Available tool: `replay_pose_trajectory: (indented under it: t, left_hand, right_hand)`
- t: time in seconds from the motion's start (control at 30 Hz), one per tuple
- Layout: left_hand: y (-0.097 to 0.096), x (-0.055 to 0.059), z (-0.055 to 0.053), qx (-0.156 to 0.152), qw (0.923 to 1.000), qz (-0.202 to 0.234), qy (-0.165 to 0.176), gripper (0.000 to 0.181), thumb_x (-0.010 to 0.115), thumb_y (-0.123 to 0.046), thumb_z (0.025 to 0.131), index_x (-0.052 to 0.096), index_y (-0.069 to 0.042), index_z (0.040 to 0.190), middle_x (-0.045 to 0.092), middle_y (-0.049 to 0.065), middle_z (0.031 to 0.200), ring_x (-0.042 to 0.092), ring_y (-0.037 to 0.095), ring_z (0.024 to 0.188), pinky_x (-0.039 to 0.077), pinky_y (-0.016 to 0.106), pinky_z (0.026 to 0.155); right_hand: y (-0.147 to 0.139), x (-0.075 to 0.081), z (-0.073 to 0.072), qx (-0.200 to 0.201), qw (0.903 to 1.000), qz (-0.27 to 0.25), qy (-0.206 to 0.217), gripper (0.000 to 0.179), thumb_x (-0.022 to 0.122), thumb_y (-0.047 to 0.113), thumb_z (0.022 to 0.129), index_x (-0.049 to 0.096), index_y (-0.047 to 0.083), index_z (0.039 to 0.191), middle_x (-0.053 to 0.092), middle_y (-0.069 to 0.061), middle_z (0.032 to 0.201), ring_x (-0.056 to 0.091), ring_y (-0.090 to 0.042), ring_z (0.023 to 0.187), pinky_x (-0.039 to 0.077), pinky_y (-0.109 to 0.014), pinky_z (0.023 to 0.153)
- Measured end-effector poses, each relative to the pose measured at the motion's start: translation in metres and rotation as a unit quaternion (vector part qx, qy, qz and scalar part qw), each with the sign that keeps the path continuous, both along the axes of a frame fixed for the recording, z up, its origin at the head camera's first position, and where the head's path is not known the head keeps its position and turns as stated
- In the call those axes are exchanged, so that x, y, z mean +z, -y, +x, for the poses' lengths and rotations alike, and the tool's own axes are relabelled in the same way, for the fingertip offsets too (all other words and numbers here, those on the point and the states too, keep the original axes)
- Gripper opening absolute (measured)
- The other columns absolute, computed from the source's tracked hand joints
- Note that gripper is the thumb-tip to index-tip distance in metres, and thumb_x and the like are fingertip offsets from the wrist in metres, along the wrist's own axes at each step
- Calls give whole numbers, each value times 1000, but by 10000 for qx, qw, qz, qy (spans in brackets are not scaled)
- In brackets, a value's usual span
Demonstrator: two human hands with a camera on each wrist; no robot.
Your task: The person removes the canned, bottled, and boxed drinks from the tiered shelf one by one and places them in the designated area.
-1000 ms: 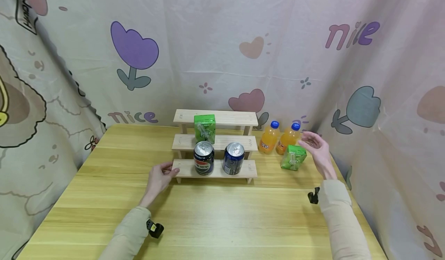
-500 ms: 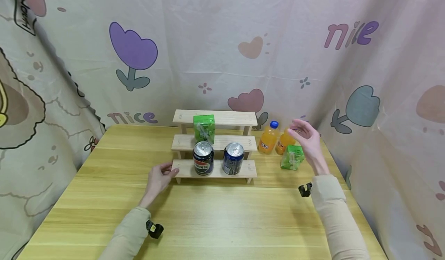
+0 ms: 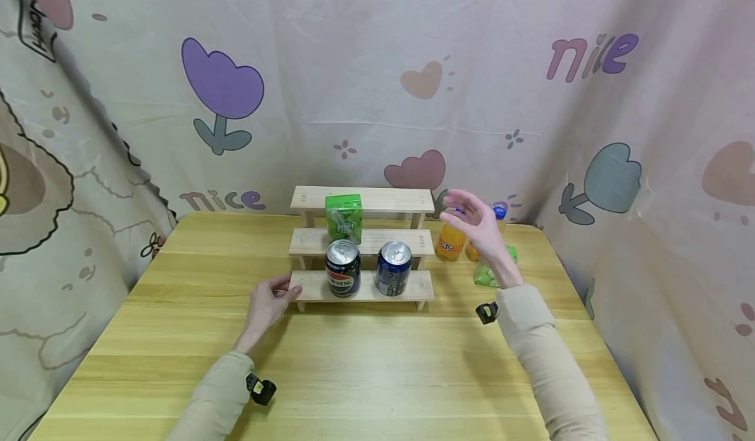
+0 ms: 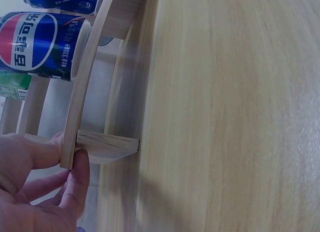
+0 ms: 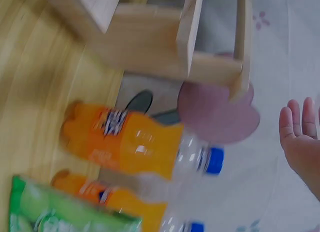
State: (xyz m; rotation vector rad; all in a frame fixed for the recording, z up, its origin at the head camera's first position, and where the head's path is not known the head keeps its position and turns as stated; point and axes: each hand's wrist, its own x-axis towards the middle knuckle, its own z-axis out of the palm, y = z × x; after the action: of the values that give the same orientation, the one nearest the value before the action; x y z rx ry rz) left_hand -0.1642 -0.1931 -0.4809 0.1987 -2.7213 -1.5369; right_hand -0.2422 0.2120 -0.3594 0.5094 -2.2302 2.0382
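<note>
My left hand (image 3: 267, 306) pinches the left end of the bottom step of a three-tier wooden display shelf (image 3: 312, 287); thumb above and fingers below show in the left wrist view. On that step stand a Pepsi can (image 3: 343, 270) and another blue can (image 3: 394, 270). The middle step carries a green drink carton (image 3: 344, 219). My right hand (image 3: 482, 231) holds nothing, its fingers loosely bent, above an orange soda bottle (image 5: 130, 142) with a blue cap. It partly hides a second orange bottle (image 5: 135, 209) and another green carton (image 3: 486, 275) in the head view.
A wooden tabletop (image 3: 377, 369) carries everything. Behind it hangs a printed curtain (image 3: 330, 87), which also runs along both sides. The bottles stand close to the shelf's right end.
My right hand has moved left and slightly away from me, from beside the green carton to over the nearer-to-shelf bottle. My left hand keeps its hold on the shelf.
</note>
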Motion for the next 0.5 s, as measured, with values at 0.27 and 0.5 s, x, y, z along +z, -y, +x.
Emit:
replay_pose_trajectory:
  t: [0.27, 0.5]
  left_hand:
    - [0, 1, 0, -26, 9999, -95, 90, 46, 70, -13, 94, 58, 12, 131, 69, 30, 113, 71, 37, 100, 61, 24, 74]
    - [1, -1, -1, -55, 9999, -127, 35, 46, 70, -13, 94, 58, 12, 130, 69, 30, 112, 71, 38, 100, 62, 28, 75]
  right_hand:
    - [38, 9, -4, 572, 9980, 126, 216, 57, 64, -3, 93, 43, -4, 146, 48, -30, 145, 45, -42, 138, 39, -45, 121]
    - [67, 13, -14, 878, 9948, 492, 150, 56, 66, -2, 92, 45, -5, 144, 49, -31, 144, 46, -42, 139, 37, -45, 122]
